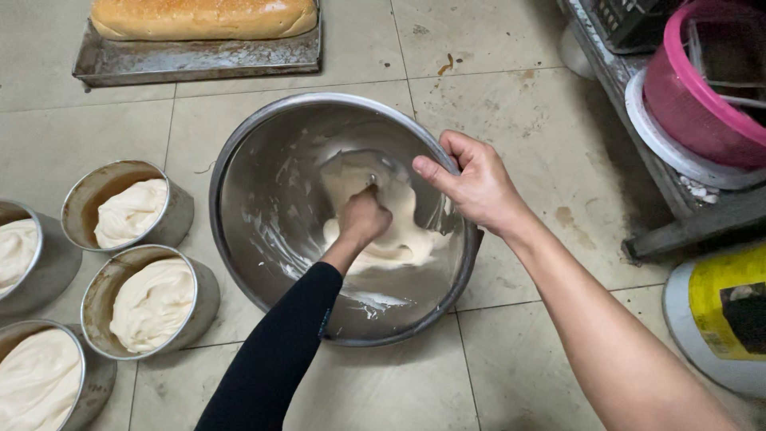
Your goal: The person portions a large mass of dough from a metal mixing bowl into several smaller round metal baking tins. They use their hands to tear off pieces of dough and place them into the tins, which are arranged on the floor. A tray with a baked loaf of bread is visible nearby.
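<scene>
Right hand (471,185) grips tilted bowl (263,199); left hand (363,217) in batter (399,239).

— Floor from where I'm watching: large pale beige ceramic floor tiles (519,96), thin grey grout lines, worn, with brown stains and a small dark-orange smear near the top centre.

— Anything along the edges?

— Top left I log a battered rectangular grey metal baking tray (199,60) holding a long golden-brown loaf (203,16). Right side, a grey metal shelf frame (686,199), its lower rail scuffed and grimy. On it sits a pink round plastic basket (694,104) set in a white rim. Bottom right, a yellow-labelled white plastic bucket (718,319), partly cut off.

— Light?

— Even, flat, soft shadows only. No wall or window in my view.
</scene>
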